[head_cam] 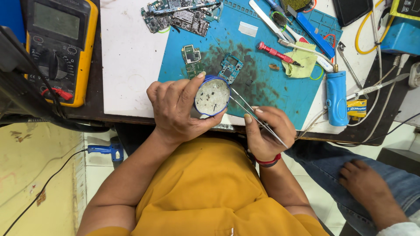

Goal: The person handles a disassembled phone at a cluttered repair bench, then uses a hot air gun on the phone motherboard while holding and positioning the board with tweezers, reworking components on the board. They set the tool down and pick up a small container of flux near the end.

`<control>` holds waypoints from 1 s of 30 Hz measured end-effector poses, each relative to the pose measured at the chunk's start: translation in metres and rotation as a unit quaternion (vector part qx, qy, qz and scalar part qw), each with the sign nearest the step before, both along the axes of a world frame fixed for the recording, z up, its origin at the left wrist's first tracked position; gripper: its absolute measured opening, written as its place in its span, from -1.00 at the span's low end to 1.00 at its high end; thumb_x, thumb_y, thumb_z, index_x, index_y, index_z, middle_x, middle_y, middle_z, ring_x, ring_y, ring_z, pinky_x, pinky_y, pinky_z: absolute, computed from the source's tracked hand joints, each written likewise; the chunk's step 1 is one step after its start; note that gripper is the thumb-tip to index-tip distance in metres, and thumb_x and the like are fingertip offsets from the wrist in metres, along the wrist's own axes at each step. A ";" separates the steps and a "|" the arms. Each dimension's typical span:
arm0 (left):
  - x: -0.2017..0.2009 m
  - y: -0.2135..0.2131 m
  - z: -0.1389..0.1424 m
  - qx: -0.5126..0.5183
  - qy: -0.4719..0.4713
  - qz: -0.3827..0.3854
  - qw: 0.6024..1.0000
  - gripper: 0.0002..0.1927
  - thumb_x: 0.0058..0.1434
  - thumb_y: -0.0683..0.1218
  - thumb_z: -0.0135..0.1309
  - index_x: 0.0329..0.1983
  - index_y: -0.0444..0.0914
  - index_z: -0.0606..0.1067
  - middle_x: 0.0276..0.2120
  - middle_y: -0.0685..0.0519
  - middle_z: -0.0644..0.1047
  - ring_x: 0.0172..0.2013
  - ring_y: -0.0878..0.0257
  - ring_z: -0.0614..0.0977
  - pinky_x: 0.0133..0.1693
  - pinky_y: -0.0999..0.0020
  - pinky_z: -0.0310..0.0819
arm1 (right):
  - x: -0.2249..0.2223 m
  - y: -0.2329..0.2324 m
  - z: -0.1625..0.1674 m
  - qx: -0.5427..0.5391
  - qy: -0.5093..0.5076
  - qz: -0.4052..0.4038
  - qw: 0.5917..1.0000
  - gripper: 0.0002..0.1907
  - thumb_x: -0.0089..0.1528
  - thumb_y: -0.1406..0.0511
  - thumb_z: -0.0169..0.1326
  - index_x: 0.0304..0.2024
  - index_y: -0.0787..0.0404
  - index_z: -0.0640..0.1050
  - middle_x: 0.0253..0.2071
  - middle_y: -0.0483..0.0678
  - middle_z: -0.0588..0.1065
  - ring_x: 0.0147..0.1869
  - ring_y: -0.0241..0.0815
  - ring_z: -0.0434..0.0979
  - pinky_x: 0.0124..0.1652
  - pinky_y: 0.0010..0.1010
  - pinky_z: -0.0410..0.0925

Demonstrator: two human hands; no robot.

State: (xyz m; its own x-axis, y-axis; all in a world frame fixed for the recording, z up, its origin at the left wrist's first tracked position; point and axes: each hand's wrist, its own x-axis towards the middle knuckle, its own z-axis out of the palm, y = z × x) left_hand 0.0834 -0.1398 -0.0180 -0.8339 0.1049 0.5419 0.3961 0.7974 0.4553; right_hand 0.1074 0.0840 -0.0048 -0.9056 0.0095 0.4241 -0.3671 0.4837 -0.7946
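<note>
Small round blue-rimmed tin of pale paste [211, 96], clasped in the left hand [177, 109] above the tabletop [131, 57] edge; slim metal tweezers [256, 118], pinched in the right hand [267, 131], lay aslant just right, tips touching its rim.

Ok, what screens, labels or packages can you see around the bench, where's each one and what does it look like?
Multimeter: top left, yellow and black case, blank grey screen, round dial.
Dark screen: top right edge, black slab, unlit.
Yellow label: right of the mat, on a small block beside the blue cylinder.
Round tin: held in the left hand, blue rim, pale paste inside; the right hand holds tweezers.
</note>
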 end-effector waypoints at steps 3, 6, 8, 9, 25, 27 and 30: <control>0.001 -0.001 -0.001 -0.001 0.007 -0.003 1.000 -0.18 0.12 0.29 0.47 0.30 -0.18 0.43 -0.06 0.08 0.44 -0.06 0.14 0.44 0.06 0.10 0.16 | 0.002 0.000 -0.003 -0.031 -0.053 -0.008 0.998 -0.78 0.25 0.51 0.32 -0.10 0.35 0.57 -0.13 0.12 0.58 -0.17 -0.21 0.60 -0.17 -0.54 0.43; 0.003 -0.002 -0.002 -0.002 0.014 -0.009 1.000 -0.18 0.13 0.29 0.48 0.30 -0.18 0.43 -0.07 0.08 0.43 -0.07 0.15 0.44 0.06 0.10 0.15 | 0.003 0.004 -0.003 -0.126 -0.142 -0.050 0.981 -0.82 0.29 0.49 0.28 -0.08 0.37 0.58 -0.15 0.03 0.57 -0.19 -0.32 0.53 -0.11 -0.54 0.39; 0.002 -0.002 -0.003 -0.005 0.022 -0.008 1.000 -0.18 0.13 0.29 0.49 0.30 -0.18 0.44 -0.08 0.09 0.42 -0.09 0.15 0.42 0.05 0.11 0.15 | 0.003 0.006 -0.002 -0.188 -0.175 -0.080 0.963 -0.85 0.31 0.48 0.27 -0.09 0.37 0.57 -0.18 -0.01 0.56 -0.20 -0.37 0.49 -0.12 -0.54 0.37; 0.002 -0.003 -0.003 -0.002 0.022 -0.010 1.000 -0.18 0.13 0.30 0.49 0.30 -0.18 0.44 -0.08 0.09 0.42 -0.09 0.15 0.42 0.05 0.11 0.14 | 0.004 0.008 -0.002 -0.204 -0.172 -0.093 0.959 -0.85 0.31 0.48 0.27 -0.10 0.37 0.57 -0.20 -0.03 0.55 -0.21 -0.37 0.48 -0.15 -0.55 0.35; -0.001 -0.005 0.000 0.031 -0.003 -0.009 0.999 -0.14 0.08 0.31 0.48 0.28 -0.23 0.44 -0.09 0.06 0.47 -0.08 0.13 0.45 0.05 0.10 0.14 | 0.008 -0.009 -0.006 -0.093 -0.043 0.024 0.994 -0.76 0.19 0.56 0.32 -0.13 0.33 0.60 -0.16 0.13 0.59 -0.13 -0.20 0.65 -0.23 -0.54 0.48; -0.001 -0.005 -0.001 0.031 -0.002 -0.010 0.999 -0.14 0.07 0.32 0.48 0.27 -0.23 0.44 -0.09 0.06 0.47 -0.08 0.13 0.45 0.05 0.10 0.14 | 0.006 -0.010 -0.007 -0.092 -0.042 0.027 0.995 -0.77 0.19 0.56 0.32 -0.13 0.33 0.60 -0.16 0.13 0.59 -0.13 -0.19 0.65 -0.18 -0.50 0.48; -0.001 -0.005 -0.001 0.031 -0.003 -0.010 0.999 -0.13 0.07 0.32 0.48 0.27 -0.23 0.44 -0.09 0.06 0.47 -0.09 0.13 0.45 0.05 0.10 0.14 | 0.006 -0.011 -0.010 -0.102 -0.048 0.025 0.993 -0.77 0.20 0.56 0.32 -0.12 0.33 0.61 -0.16 0.12 0.59 -0.11 -0.18 0.65 -0.17 -0.50 0.49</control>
